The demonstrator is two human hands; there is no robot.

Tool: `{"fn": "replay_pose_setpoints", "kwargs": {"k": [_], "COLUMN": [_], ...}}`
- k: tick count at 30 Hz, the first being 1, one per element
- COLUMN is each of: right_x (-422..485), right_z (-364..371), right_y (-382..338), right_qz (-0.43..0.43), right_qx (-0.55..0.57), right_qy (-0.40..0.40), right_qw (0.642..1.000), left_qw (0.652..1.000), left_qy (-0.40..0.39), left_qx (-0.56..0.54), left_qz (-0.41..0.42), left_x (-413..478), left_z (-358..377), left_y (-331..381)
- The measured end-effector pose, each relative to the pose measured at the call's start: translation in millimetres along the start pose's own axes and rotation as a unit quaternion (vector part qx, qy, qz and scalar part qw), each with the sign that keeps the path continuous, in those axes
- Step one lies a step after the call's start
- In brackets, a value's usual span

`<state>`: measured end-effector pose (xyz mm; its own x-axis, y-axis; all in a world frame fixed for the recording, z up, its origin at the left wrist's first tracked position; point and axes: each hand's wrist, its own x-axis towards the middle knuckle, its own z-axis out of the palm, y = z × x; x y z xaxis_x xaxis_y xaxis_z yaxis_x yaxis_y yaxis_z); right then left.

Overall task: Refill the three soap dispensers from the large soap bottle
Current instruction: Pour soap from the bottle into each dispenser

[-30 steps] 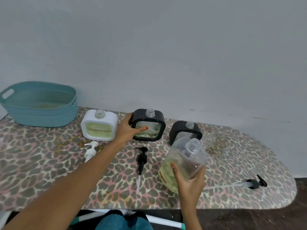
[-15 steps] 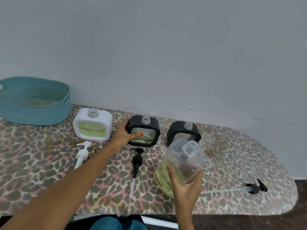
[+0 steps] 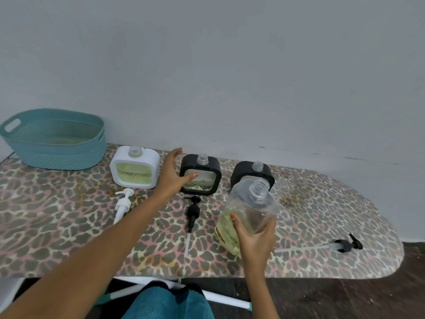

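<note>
Clear plastic soap bottle (image 3: 250, 203), uncapped and part full, is gripped low by the right hand (image 3: 254, 240) and held tilted above the ironing board (image 3: 69, 215), just in front of the right black dispenser (image 3: 243, 171). Left hand (image 3: 170, 178) is open, its fingers spread beside the middle black dispenser (image 3: 207, 180) without clasping it. Risk: with necks this narrow and the dispenser unsteadied, a quick pour would probably miss or knock it over.

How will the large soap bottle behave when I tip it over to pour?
Probably bottom-heavy: the large soap bottle looks under half full, with soap pooled low. Its clear walls may flex under the right hand. The neck is uncapped, so soap could surge out.
</note>
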<state>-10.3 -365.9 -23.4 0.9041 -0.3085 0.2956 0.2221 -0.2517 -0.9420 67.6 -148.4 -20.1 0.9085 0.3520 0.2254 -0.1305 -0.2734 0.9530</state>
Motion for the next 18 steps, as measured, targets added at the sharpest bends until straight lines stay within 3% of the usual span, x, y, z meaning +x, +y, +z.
{"fn": "replay_pose_setpoints", "kwargs": {"k": [6,15,18], "right_x": [0,0,0], "right_z": [1,1,-1], "right_y": [2,4,6], "right_qz": [0.002,0.017,0.019], "right_qx": [-0.012,0.015,0.026], "right_qy": [-0.001,-0.029,-0.042], "right_qw": [1.000,0.999,0.999], "left_qw": [0.991,0.979,0.978], "left_qy": [0.000,-0.164,-0.194], "left_qx": [-0.079,-0.118,-0.071], "left_qz": [0.104,0.036,0.000], "left_x": [-7,2,8], "left_z": [16,101,124], "left_y": [53,68,58]}}
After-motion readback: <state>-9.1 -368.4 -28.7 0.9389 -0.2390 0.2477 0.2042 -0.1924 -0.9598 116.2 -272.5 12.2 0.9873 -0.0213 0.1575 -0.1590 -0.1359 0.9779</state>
